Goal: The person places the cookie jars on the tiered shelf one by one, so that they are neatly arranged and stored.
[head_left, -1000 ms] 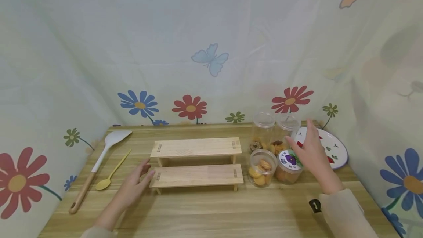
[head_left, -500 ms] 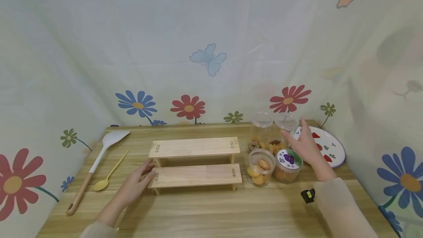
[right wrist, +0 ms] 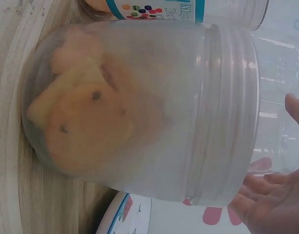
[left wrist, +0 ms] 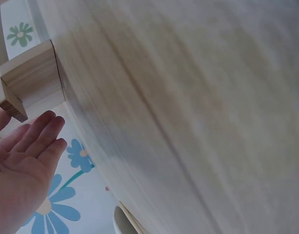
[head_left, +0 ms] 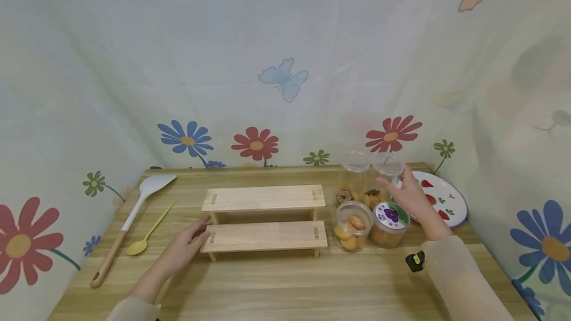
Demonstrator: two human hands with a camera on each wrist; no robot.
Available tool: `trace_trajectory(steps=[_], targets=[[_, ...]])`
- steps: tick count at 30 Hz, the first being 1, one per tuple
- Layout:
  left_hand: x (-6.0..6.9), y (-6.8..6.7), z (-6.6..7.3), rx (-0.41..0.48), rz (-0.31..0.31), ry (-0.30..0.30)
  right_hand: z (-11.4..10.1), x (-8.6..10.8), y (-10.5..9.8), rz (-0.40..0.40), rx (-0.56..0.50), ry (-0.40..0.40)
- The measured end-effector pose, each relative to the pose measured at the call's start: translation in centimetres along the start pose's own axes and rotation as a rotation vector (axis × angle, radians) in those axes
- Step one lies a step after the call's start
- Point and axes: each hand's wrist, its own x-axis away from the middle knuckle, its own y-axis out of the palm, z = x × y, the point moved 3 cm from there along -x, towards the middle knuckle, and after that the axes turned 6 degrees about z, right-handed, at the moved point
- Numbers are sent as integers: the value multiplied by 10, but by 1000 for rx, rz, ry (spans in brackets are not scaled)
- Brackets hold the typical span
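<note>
My left hand (head_left: 182, 250) is at the left end of two low wooden risers, the front riser (head_left: 267, 238) and the rear riser (head_left: 263, 199). In the left wrist view, the extended fingers (left wrist: 40, 134) lie beside the riser's end with the thumb near its corner; firm contact cannot be told. My right hand (head_left: 412, 196) reaches with spread thumb and fingers around the back right cookie jar (head_left: 387, 164); whether it touches the jar is unclear. Before it stands a cookie jar with a flower-printed lid (head_left: 390, 216), filling the right wrist view as a clear jar (right wrist: 125, 112).
Left of the flower-lidded jar stands another cookie jar (head_left: 352, 227), with a tall clear jar (head_left: 355, 170) behind. A strawberry-patterned plate (head_left: 455, 212) lies at the right. At the left are a white spatula (head_left: 134, 212) and a yellow spoon (head_left: 137, 247). Printed cloth encloses the table.
My right hand has moved left and slightly down, closer to the back right jar. My left hand has come a little nearer the risers' left end. The jars and risers stay in place.
</note>
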Motion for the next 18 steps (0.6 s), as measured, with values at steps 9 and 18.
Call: trace_trajectory(steps=[9, 18], targets=[[-1, 0, 1, 13, -3, 8, -1, 1, -1, 18, -29, 19], [-1, -2, 8, 24, -5, 19, 2, 2, -1, 104, 2, 45]])
